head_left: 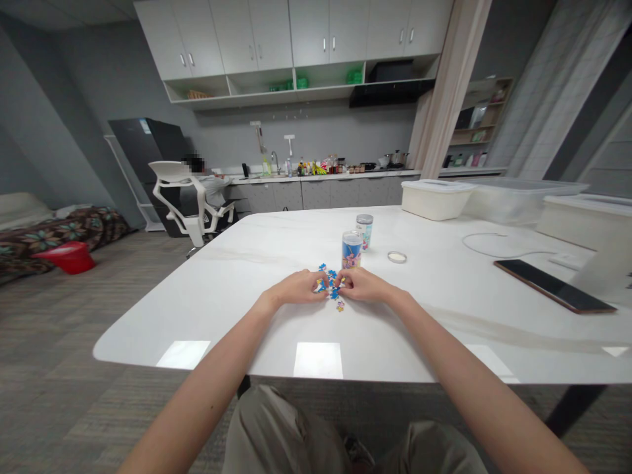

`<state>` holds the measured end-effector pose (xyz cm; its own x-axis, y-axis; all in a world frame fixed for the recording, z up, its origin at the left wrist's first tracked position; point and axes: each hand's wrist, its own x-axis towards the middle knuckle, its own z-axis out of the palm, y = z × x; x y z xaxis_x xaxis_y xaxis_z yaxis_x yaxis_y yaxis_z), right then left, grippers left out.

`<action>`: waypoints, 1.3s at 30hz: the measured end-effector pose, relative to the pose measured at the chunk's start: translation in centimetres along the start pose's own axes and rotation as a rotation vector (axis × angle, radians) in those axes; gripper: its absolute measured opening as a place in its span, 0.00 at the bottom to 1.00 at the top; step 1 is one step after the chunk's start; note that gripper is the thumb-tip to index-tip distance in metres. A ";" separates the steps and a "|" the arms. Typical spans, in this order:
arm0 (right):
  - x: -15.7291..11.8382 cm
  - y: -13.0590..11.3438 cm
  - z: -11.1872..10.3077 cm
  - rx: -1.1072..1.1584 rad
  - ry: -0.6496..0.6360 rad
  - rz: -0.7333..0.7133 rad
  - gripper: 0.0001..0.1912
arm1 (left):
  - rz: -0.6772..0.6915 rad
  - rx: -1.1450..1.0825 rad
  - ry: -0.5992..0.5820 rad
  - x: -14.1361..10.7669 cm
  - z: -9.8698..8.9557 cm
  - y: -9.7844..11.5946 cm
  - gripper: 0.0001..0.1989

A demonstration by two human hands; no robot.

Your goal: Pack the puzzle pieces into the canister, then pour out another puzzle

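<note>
A small heap of blue and multicoloured jigsaw puzzle pieces lies on the white table between my hands. My left hand is curled at the heap's left side, thumb and fingers closed round some pieces. From the right, my right hand pinches at a piece along the heap's edge; its fingertips partly hide it. One loose puzzle piece sits nearer to me. Just behind the right hand stands an uncapped-looking can with a blue printed picture, its lower part partly covered by the hand.
A second can with a grey lid stands behind the first. To its right lies a round lid or ring. Farther right are a dark tablet, a white cable and lidded storage boxes. Beyond the table, a person sits in a white chair.
</note>
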<state>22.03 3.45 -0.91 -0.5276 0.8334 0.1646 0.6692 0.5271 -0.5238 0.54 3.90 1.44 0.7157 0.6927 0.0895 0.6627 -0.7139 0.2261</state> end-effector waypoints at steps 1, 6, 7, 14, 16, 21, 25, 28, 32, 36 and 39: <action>0.0 0.0 0.0 0.004 0.003 0.000 0.10 | 0.003 0.009 0.005 0.1 0.1 0.1 0.13; -0.1 -0.1 0.0 -0.002 0.008 0.001 0.08 | 0.017 0.025 0.017 0.4 0.5 0.3 0.11; -0.1 -0.1 -0.1 -0.006 0.006 0.001 0.08 | 0.018 0.024 0.017 0.5 0.5 0.3 0.11; -0.2 -0.4 -0.4 -0.034 0.007 0.019 0.10 | 0.021 0.027 0.020 0.6 0.8 0.3 0.12; -0.3 -0.6 -0.7 -0.033 0.000 0.021 0.11 | 0.020 0.028 0.034 0.6 1.0 0.1 0.13; -0.8 -1.0 -1.6 -0.070 0.044 0.061 0.13 | 0.012 0.041 0.043 0.7 1.1 -0.3 0.13; -1.1 -0.7 -2.0 -0.105 -0.030 0.064 0.11 | 0.060 0.028 0.011 0.6 0.9 0.0 0.14; -1.0 -0.8 -2.1 -0.109 -0.046 0.039 0.10 | 0.067 0.013 0.001 0.8 0.8 0.2 0.12; -0.9 -1.3 -2.2 -0.114 -0.074 0.054 0.10 | 0.032 0.024 0.025 1.1 1.3 0.2 0.11; -1.0 -1.5 -2.7 -0.154 -0.095 0.109 0.12 | 0.008 0.064 0.031 1.3 1.7 0.3 0.12; -1.2 -1.4 -2.9 -0.146 -0.107 0.136 0.09 | 0.007 0.093 0.032 1.2 1.8 0.3 0.14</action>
<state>23.26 2.23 2.05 -0.4746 0.8802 0.0071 0.8025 0.4361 -0.4072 1.96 4.34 -0.14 0.7141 0.6894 0.1219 0.6763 -0.7243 0.1341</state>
